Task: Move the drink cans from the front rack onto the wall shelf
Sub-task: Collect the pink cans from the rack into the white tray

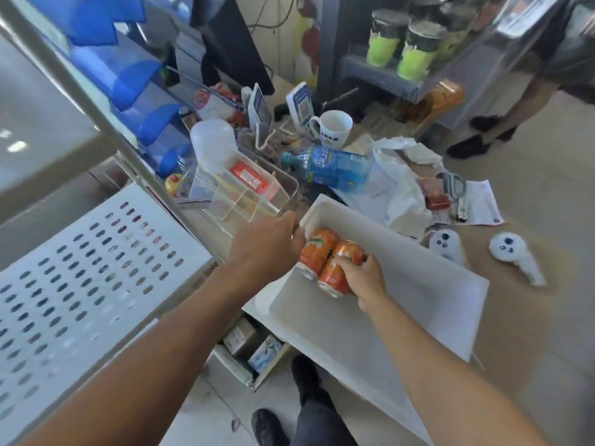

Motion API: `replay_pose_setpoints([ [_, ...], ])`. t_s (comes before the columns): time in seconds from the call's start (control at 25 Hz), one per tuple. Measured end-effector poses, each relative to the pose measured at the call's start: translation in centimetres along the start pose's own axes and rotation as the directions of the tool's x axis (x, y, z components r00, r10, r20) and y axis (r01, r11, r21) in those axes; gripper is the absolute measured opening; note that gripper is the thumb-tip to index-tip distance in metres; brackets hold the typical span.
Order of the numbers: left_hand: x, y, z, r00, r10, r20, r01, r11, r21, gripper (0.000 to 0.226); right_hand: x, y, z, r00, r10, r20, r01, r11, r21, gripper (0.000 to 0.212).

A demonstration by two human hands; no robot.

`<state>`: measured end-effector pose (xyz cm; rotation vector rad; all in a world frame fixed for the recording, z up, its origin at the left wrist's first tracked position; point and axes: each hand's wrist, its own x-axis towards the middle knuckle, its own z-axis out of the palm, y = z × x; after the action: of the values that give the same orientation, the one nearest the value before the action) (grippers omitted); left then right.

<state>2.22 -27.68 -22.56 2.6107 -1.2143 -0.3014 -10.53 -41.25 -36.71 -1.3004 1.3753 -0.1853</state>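
Two orange drink cans lie side by side in a white tray (434, 294) on the counter. My right hand (363, 278) grips the nearer can (338, 268) from the right. My left hand (270, 243) reaches to the tray's far left corner with its fingers curled down beside the other can (317, 249); whether it holds that can is hidden. A white perforated shelf (80, 278) stands at the left, bare.
Behind the tray are a clear acrylic box (244, 194), a lying blue bottle (335, 165), a white mug (333, 128), plastic bags and papers. Two white plush toys (508, 252) lie at right. Another person's legs (502, 111) stand at the far right.
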Motion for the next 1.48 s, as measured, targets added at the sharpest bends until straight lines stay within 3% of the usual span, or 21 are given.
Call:
replay_pose_setpoints([
  [0.16, 0.7, 0.1, 0.2, 0.999, 0.014, 0.031, -0.014, 1.000, -0.009, 0.027, 1.6, 0.5, 0.5, 0.999, 0.008, -0.042, -0.008, 1.000, 0.015, 0.067],
  [0.36, 0.8, 0.2, -0.1, 0.998, 0.023, 0.060, -0.024, 1.000, 0.006, 0.027, 1.3, 0.6, 0.2, 0.996, -0.032, -0.085, 0.029, 0.999, -0.028, 0.048],
  [0.6, 0.0, -0.3, -1.0, 0.999, 0.031, 0.031, -0.031, 0.999, -0.016, 0.028, 0.1, 0.2, 0.0, 0.993, -0.110, -0.035, 0.102, 0.976, -0.195, 0.048],
  [0.76, -1.5, -1.1, -2.3, 1.000, 0.015, -0.017, -0.016, 0.999, -0.038, 0.028, -2.5, -1.2, -0.1, 0.965, -0.262, -0.016, 0.239, 0.904, -0.356, 0.056],
  [0.84, -2.5, -1.7, -3.2, 0.999, 0.001, -0.042, -0.003, 0.999, -0.035, 0.027, -4.0, -2.2, 0.1, 0.927, -0.374, 0.006, 0.342, 0.843, -0.415, 0.050],
  [0.96, -4.6, -2.9, -5.3, 0.996, -0.040, -0.079, 0.037, 0.999, -0.030, 0.027, -7.0, -4.5, 1.0, 0.856, -0.511, 0.082, 0.482, 0.728, -0.488, 0.059],
  [1.08, -7.0, -4.1, -7.9, 0.985, -0.091, -0.145, 0.087, 0.996, -0.036, 0.026, -10.9, -7.7, 2.3, 0.733, -0.661, 0.161, 0.643, 0.596, -0.480, 0.054],
  [1.2, -10.0, -5.9, -11.1, 0.956, -0.138, -0.259, 0.128, 0.990, -0.054, 0.027, -16.2, -11.3, 3.7, 0.466, -0.850, 0.246, 0.854, 0.360, -0.375, 0.034],
  [1.32, -13.1, -7.8, -14.3, 0.910, -0.205, -0.360, 0.182, 0.978, -0.098, 0.025, -21.4, -14.7, 5.4, 0.187, -0.942, 0.280, 0.954, 0.106, -0.279, 0.033],
  [1.48, -16.0, -9.6, -17.9, 0.824, -0.288, -0.488, 0.236, 0.957, -0.167, 0.023, -26.5, -18.6, 7.9, -0.023, -0.950, 0.311, 0.978, -0.086, -0.189, 0.038],
])
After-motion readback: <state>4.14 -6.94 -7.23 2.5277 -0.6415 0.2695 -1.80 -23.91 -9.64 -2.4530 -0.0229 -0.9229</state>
